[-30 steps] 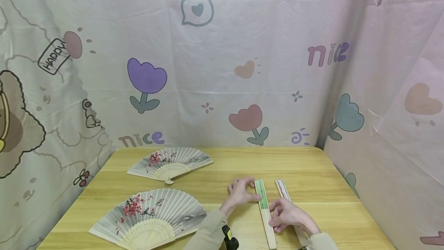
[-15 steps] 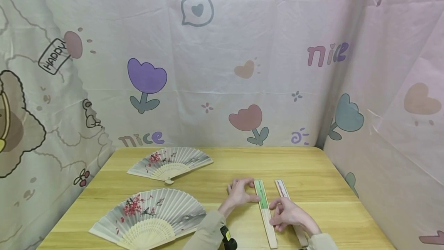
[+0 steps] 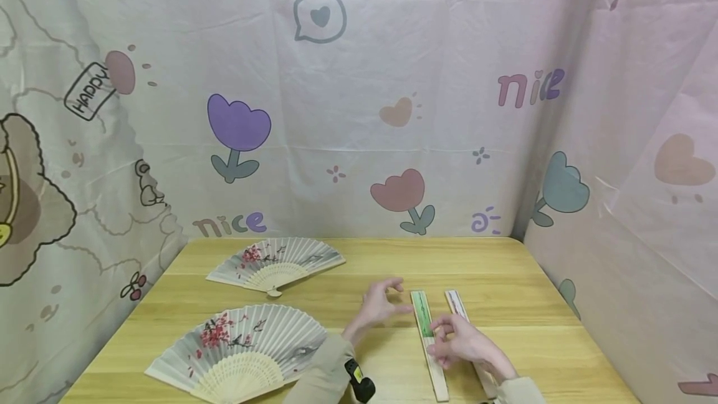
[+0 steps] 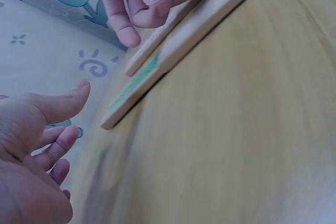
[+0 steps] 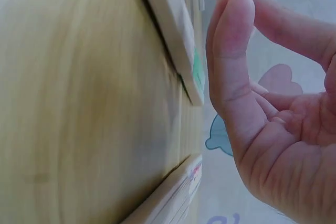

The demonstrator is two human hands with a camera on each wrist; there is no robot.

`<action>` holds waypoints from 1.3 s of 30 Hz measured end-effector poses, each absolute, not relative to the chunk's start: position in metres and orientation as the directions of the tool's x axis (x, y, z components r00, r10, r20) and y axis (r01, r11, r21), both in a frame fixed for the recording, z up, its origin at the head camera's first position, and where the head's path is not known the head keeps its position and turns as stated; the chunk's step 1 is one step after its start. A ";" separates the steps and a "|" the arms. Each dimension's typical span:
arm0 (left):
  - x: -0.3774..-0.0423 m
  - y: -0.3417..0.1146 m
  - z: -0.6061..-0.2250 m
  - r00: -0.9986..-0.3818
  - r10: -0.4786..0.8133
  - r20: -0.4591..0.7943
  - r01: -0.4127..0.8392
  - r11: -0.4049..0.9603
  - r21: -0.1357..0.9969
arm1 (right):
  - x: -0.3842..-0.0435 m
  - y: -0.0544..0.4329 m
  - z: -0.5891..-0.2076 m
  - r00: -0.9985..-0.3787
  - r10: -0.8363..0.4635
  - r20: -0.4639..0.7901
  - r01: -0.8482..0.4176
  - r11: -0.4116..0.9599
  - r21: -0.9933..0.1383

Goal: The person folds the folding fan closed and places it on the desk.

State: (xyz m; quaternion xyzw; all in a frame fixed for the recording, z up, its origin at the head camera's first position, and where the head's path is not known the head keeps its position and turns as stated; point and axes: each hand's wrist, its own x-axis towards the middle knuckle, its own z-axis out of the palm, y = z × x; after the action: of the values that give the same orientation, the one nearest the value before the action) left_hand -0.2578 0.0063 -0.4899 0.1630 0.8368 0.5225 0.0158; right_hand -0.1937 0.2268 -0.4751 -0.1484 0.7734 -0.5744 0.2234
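A folded hand fan with a green end (image 3: 422,313) lies lengthwise on the wooden table. To its right lies another folded fan with a white patterned end (image 3: 457,304), partly hidden behind my right hand. My left hand (image 3: 380,305) is just left of the green fan, thumb and fingers spread apart, holding nothing. In the left wrist view a gap shows between that hand (image 4: 31,145) and the green fan (image 4: 137,85). My right hand (image 3: 464,343) hovers over the green fan's right side, its fingers loosely bent. The right wrist view shows nothing in the right hand (image 5: 283,114).
Two spread fans with red blossoms lie on the left of the table: one at the back (image 3: 280,260), one nearer (image 3: 247,348). The left forearm overlaps the nearer fan's right edge. Printed cloth walls (image 3: 348,98) enclose the back and both sides of the table.
My left hand has come off the green fan and moved slightly left, its fingers spreading. The right hand has lifted a little off the fan's side. Both folded fans stay in place.
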 end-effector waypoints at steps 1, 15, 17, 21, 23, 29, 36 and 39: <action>-0.258 0.004 -0.488 -0.944 0.295 0.147 0.257 0.379 0.889 | -0.194 0.226 -0.474 -0.858 -0.486 -0.170 0.024 0.291 -0.956; -0.257 -0.027 -0.466 -0.934 0.337 0.116 0.224 0.304 0.926 | -0.191 0.202 -0.467 -0.857 -0.511 -0.064 -0.055 0.215 -0.975; -0.255 -0.031 -0.464 -0.934 0.336 0.121 0.228 0.302 0.926 | -0.190 0.198 -0.466 -0.854 -0.519 -0.051 -0.064 0.202 -0.977; -0.252 -0.041 -0.461 -0.932 0.342 0.120 0.221 0.275 0.936 | -0.188 0.189 -0.466 -0.859 -0.510 -0.049 -0.043 0.167 -0.985; -0.249 -0.048 -0.459 -0.930 0.348 0.115 0.210 0.249 0.946 | -0.187 0.183 -0.467 -0.864 -0.500 -0.058 -0.020 0.149 -0.989; -0.243 -0.077 -0.454 -0.914 0.386 0.128 0.209 0.178 0.962 | -0.182 0.163 -0.469 -0.879 -0.474 -0.058 0.010 0.105 -0.994; -0.232 -0.121 -0.451 -0.892 0.439 0.107 0.202 0.175 0.964 | -0.176 0.128 -0.473 -0.897 -0.440 -0.048 0.039 0.029 -0.999; -0.230 -0.140 -0.451 -0.880 0.462 0.109 0.206 0.165 0.965 | -0.175 0.115 -0.476 -0.893 -0.449 -0.038 0.037 0.010 -0.999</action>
State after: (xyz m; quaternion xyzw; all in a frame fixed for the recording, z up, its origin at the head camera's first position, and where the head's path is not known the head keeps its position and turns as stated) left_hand -0.2297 -0.1402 -0.4510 0.2209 0.7558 0.6074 0.1051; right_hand -0.1747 0.1147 -0.4761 -0.1496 0.6884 -0.6874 0.1767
